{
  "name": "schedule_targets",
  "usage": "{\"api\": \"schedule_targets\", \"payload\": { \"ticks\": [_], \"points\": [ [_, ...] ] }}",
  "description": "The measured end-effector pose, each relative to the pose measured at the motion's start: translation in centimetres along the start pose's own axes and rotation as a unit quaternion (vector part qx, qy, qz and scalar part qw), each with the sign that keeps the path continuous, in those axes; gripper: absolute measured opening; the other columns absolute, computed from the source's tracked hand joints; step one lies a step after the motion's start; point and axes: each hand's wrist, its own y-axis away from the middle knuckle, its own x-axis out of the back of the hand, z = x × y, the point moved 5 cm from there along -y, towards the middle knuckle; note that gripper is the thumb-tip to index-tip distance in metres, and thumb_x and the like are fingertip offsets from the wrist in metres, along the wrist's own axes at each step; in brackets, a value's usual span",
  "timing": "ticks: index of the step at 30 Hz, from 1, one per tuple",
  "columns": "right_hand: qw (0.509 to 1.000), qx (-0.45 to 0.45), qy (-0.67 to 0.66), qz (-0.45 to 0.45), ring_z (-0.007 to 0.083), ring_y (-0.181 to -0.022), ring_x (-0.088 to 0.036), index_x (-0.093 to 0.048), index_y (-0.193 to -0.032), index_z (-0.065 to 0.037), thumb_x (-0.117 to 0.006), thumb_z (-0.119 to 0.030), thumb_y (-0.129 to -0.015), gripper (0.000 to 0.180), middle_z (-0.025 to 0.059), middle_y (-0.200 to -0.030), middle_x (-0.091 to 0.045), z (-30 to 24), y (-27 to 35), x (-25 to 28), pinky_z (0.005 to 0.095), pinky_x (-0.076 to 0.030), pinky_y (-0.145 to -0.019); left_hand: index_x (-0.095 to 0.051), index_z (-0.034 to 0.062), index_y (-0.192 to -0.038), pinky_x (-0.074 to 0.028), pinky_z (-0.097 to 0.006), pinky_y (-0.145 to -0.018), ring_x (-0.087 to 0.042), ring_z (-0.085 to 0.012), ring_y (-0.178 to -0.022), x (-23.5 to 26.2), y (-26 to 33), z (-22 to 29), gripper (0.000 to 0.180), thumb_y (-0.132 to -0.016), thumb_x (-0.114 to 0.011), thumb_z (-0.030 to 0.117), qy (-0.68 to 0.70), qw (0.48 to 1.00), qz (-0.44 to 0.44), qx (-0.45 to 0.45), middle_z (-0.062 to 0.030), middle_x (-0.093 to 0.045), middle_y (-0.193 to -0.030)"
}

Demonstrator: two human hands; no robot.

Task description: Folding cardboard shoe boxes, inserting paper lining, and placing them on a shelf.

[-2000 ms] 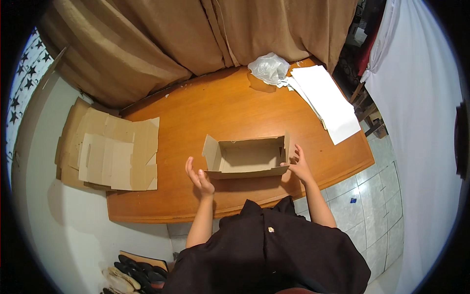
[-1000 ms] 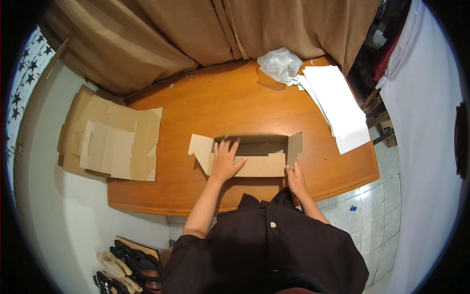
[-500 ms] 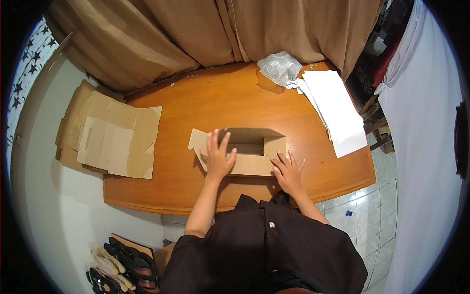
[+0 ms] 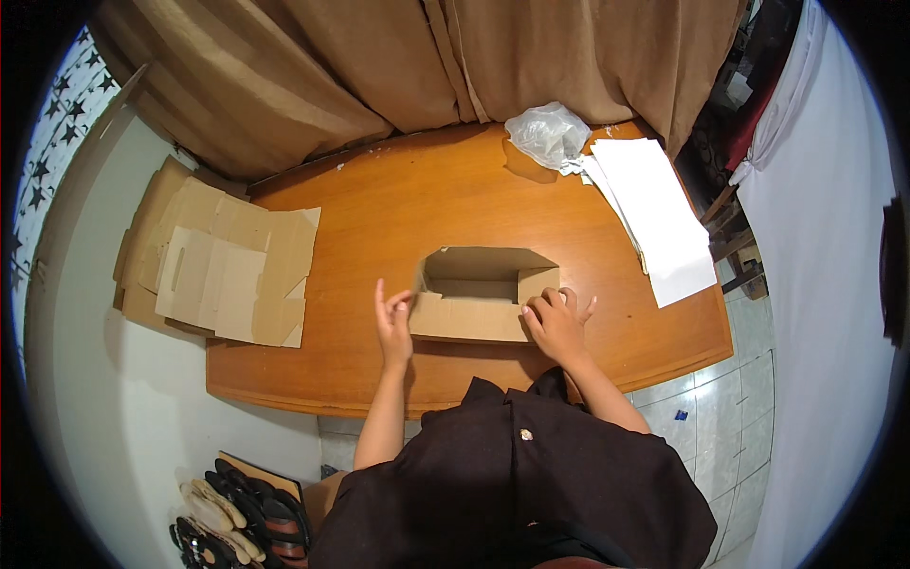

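A brown cardboard box (image 4: 469,320), with its top side open and its inside visible, sits on the wooden table in front of me. At its left end is my left hand (image 4: 393,324), held upright with fingers apart, the fingertips close to the end wall. Whether they touch the wall I cannot tell. Over the near right corner, my right hand (image 4: 557,327) has its fingers hooked on the rim of the box. The left end flap no longer sticks out to the side.
Flattened cardboard pieces (image 4: 232,270) lie stacked at the table's left. A crumpled clear plastic bag (image 4: 548,133) and white paper sheets (image 4: 654,218) are at the far right of the table (image 4: 379,209). Several sandals (image 4: 242,512) stand on the lower left, and a brown curtain (image 4: 351,66) hangs behind.
The box's left end flap has swung up from its outward position to the end of the box. My left hand moved left and off the near wall; my right hand stays at the right corner.
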Motion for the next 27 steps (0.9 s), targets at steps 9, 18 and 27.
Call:
{"api": "schedule_targets", "payload": {
  "ticks": [9,18,27],
  "points": [
    [0.998,-0.019,0.042,0.053,0.0273,-0.109,-0.041,-0.045,-0.13,-0.012,-0.053,-0.039,-0.084,0.054,0.0091,-0.105,-0.05,0.5,-2.6,-1.5,0.0679,-0.012,-0.094,-0.054,0.0061,-0.12,-0.021,-0.056,-0.1,-0.036,-0.0286,-0.124,-4.6,2.9,1.6,0.045,-0.086,-0.05,0.036,-0.554,0.791,-0.163,-0.2,-0.0141,-0.045,-0.13],
    [0.99,-0.03,-0.03,0.131,0.0322,-0.122,-0.032,-0.032,-0.137,-0.011,-0.055,-0.037,-0.083,0.064,0.0148,-0.132,-0.033,1.6,-2.2,-2.2,0.0675,-0.01,-0.095,-0.052,0.0073,-0.122,-0.013,-0.064,-0.099,-0.03,-0.03,-0.129,-5.0,2.3,1.5,0.047,-0.086,-0.049,0.038,-0.569,0.797,-0.186,-0.087,-0.0141,-0.04,-0.134],
    [0.987,0.007,-0.137,0.086,0.0297,-0.117,-0.035,-0.039,-0.133,-0.011,-0.049,-0.04,-0.086,0.056,0.0105,-0.116,-0.048,1.7,-2.4,-1.9,0.0677,-0.007,-0.095,-0.033,0.0046,-0.135,-0.018,-0.043,-0.106,-0.027,-0.0326,-0.129,-2.6,-1.1,2.4,0.058,-0.087,-0.052,0.029,-0.346,0.934,-0.016,-0.091,-0.0189,-0.032,-0.137]
  ]
}}
